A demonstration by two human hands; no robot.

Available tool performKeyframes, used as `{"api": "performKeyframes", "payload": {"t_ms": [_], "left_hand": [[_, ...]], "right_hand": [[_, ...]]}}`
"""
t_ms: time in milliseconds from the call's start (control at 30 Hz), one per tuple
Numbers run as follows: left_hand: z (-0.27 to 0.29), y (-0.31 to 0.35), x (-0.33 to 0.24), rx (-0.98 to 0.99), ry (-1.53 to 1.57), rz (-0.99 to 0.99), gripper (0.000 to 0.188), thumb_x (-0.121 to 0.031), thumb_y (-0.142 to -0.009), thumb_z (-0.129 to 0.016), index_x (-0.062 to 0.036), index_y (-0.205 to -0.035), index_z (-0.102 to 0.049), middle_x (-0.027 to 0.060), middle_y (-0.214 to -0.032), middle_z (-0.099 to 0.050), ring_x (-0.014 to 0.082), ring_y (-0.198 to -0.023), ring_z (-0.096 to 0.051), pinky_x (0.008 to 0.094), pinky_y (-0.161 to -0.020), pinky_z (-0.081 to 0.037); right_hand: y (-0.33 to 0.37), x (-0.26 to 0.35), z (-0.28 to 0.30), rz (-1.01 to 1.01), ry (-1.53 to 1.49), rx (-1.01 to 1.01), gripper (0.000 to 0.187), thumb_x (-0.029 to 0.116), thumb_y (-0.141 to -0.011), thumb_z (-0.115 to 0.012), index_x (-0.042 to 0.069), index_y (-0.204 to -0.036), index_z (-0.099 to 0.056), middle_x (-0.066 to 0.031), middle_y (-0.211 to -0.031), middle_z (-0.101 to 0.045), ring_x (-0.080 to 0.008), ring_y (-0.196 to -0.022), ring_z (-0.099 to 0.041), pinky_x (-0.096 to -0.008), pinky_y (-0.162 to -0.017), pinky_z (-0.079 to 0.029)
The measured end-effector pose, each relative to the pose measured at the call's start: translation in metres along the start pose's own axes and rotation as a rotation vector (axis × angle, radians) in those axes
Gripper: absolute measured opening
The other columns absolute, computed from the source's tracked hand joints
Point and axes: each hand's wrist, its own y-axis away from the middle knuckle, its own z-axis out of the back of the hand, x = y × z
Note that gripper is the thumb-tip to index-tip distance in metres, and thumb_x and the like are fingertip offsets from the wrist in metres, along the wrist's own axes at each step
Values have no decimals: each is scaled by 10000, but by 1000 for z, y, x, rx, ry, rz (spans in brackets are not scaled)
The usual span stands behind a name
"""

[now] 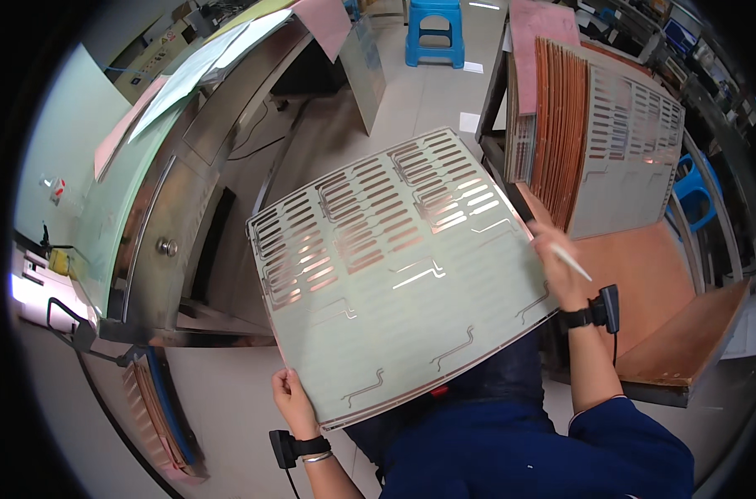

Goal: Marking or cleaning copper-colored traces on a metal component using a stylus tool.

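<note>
A large pale-green circuit board panel [407,308] with rows of copper traces is held tilted in front of my body. My left hand [294,406] is closed on its lower left edge, thumb near the corner. At the right edge of the panel, my right hand [554,256] is closed around a slim pen-like tool [573,264] with a tapered white end. Its fingers are slightly blurred and lie against the panel's edge; whether they also grip the panel, I cannot tell. Both wrists wear black straps with small boxes.
Right of me, a rack holds a stack of orange-brown boards [557,125] and a similar patterned panel [632,150] above a brown board shelf [636,270]. A metal-framed glass-topped table [166,187] stands left. More boards [163,412] lean low left. A blue stool [434,33] stands ahead.
</note>
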Motion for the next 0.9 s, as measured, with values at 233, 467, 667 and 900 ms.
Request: {"api": "performKeyframes", "payload": {"t_ms": [233,467,667,900], "left_hand": [[-57,37,-81,-11,-562,-613,280,9,-826,-564,26,-1105,-576,217,-1104,-587,399,-1092,-522,461,-972,-393],[-162,91,-93,806,-302,-872,377,-9,-815,-631,-63,-1187,-600,152,-1281,-540,352,-1246,-476,461,-1045,-385],[-171,97,-85,929,-345,-938,424,-72,-842,-636,-90,-1261,-569,123,-1380,-485,328,-1309,-424,470,-1075,-349],[-173,97,-86,923,-335,-939,436,-73,-845,-632,-98,-1275,-562,121,-1393,-475,318,-1309,-427,460,-1078,-345]], "right_hand": [[28,65,-28,180,-12,438,148,79,-796,-641,45,-939,-637,-105,-858,-637,-275,-817,-617,-357,-785,-486],[30,58,-36,310,-28,467,226,36,-754,-681,31,-977,-642,-108,-1011,-672,-271,-913,-622,-359,-848,-470],[34,51,-41,301,-2,417,267,2,-715,-716,37,-967,-637,-87,-1017,-671,-264,-898,-623,-352,-840,-471],[33,50,-43,329,5,357,261,-15,-708,-721,32,-950,-636,-94,-990,-672,-265,-894,-626,-344,-812,-478]]}}
